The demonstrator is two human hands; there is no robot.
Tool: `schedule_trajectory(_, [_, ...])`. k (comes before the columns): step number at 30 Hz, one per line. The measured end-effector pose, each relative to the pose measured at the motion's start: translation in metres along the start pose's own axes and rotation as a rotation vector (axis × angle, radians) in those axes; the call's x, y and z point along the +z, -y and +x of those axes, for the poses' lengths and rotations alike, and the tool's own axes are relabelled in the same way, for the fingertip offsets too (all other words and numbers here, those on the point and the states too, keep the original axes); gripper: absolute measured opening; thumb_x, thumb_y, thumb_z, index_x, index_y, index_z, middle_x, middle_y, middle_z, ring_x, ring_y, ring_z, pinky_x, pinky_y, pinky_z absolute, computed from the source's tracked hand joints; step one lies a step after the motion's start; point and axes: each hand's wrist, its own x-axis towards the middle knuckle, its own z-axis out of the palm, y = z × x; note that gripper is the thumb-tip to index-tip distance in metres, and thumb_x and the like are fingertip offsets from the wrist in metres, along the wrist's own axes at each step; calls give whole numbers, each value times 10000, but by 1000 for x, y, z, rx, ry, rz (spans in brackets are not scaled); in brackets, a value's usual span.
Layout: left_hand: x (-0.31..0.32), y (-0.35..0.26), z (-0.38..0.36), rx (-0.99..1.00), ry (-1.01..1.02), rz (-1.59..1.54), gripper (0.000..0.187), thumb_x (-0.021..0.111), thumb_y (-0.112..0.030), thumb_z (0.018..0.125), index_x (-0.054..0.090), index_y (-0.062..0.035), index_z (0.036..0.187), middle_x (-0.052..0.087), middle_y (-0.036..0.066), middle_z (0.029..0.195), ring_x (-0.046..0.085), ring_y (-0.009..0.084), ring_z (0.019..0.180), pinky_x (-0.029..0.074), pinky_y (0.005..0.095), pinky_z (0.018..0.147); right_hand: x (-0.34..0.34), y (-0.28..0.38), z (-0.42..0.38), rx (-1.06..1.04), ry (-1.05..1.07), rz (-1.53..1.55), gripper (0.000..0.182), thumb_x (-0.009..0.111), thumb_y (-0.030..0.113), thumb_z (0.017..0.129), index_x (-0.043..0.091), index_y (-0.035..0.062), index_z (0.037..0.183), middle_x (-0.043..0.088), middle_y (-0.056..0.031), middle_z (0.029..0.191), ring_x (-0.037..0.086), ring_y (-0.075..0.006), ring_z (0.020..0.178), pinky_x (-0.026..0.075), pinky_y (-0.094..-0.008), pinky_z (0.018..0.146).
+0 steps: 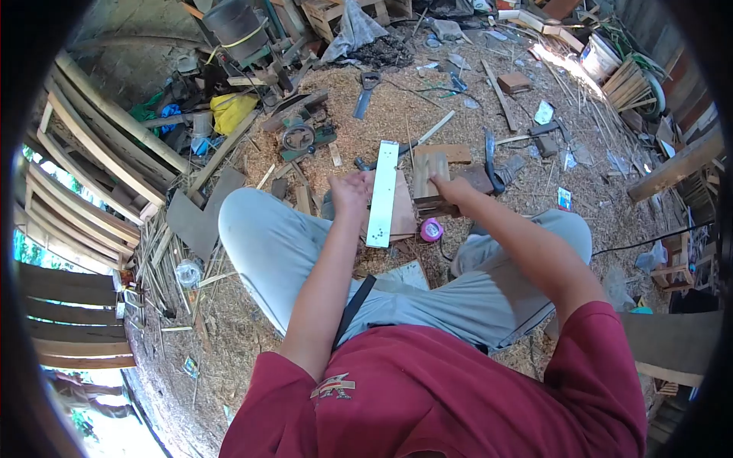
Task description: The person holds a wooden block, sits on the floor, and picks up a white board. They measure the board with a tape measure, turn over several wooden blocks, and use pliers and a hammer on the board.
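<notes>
Right hand (452, 190) is gripping a wooden block (430, 172) by its near right edge, the thumb pressing on top and the other fingers hiding from view. Left hand (350, 188) is hovering or resting just left of a long white strip (388, 191); its fingers are looking partly curled, and whether they are pinching anything, I cannot tell. Between the hands, the strip is lying lengthwise over a flat reddish board (403, 206), showing small dark dots at both ends. The block is sitting to the right of the strip. A pink tape measure (431, 230) is resting just below the block. A person in a red shirt (435, 389) and grey trousers (271, 244) is sitting with knees spread on ground covered in wood shavings (229, 336). Farther out, a handsaw (366, 95) is lying beyond the strip, and a green machine (299, 139) is standing to the left.
</notes>
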Motion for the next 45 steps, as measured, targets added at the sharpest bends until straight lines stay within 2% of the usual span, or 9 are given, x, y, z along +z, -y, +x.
schedule_trajectory(4, [-54,37,68,237,-251,884,497,585,-421,942,671,23,1148,747,199,1116,700,376,1060,548,451,877,-13,-19,-21,89,-67,95,796,623,677,935,665,-66,1215,700,-206,1012,697,-307,706,544,-450,557])
schedule_trajectory(10, [-75,112,48,-218,56,1810,910,804,-505,791,516,9,1484,609,249,1430,605,358,1333,502,422,1094,-26,-77,-9,286,-61,60,751,630,648,943,664,-37,1249,689,-162,1054,689,-281,833,542,-468,628])
schedule_trajectory(13, [-56,121,24,-242,-56,1900,1139,875,-486,731,304,-23,1599,503,234,1533,583,340,1354,517,428,1086,-22,-104,13,361,-127,-103,744,617,643,954,662,-31,1265,687,-149,1059,682,-286,820,538,-480,639])
schedule_trajectory(16, [-55,122,28,-220,-71,1905,1211,900,-442,727,188,-37,1619,482,210,1530,578,332,1347,530,428,1070,-18,-102,24,352,4,-145,733,599,637,969,659,-26,1275,687,-137,1084,683,-284,824,542,-498,668])
schedule_trajectory(24, [-59,115,40,-212,57,1635,396,712,-187,892,667,-44,1258,704,238,1249,699,382,1163,592,478,944,29,-78,104,250,18,118,619,709,501,950,608,27,1336,665,-143,1144,691,-301,947,566,-511,776])
schedule_trajectory(30, [-53,122,43,-47,-21,1423,355,666,-221,927,694,-14,1214,704,274,1213,684,445,1138,550,528,960,44,-65,112,-50,-262,-377,586,705,262,899,574,-55,1374,687,-228,1230,693,-306,1063,560,-437,889])
schedule_trajectory(38, [35,60,8,114,27,1133,415,642,-285,984,673,99,1140,718,311,1101,701,442,1097,544,497,909,24,9,94,-193,-64,-153,386,671,254,963,648,4,1255,697,-80,989,647,-181,818,519,-340,737])
schedule_trajectory(41, [88,13,-25,-303,174,390,430,591,-267,1047,628,116,1237,748,195,1063,751,309,942,577,452,807,-11,84,37,-64,37,169,303,621,289,1001,649,43,1176,677,-49,987,658,-180,851,536,-353,792])
schedule_trajectory(45, [122,-73,-71,-214,494,397,370,557,-194,1071,587,100,1295,735,155,1127,740,271,940,587,393,814,-39,165,-8,-78,188,357,308,543,348,1042,619,59,1118,657,-44,988,664,-169,907,553,-370,848])
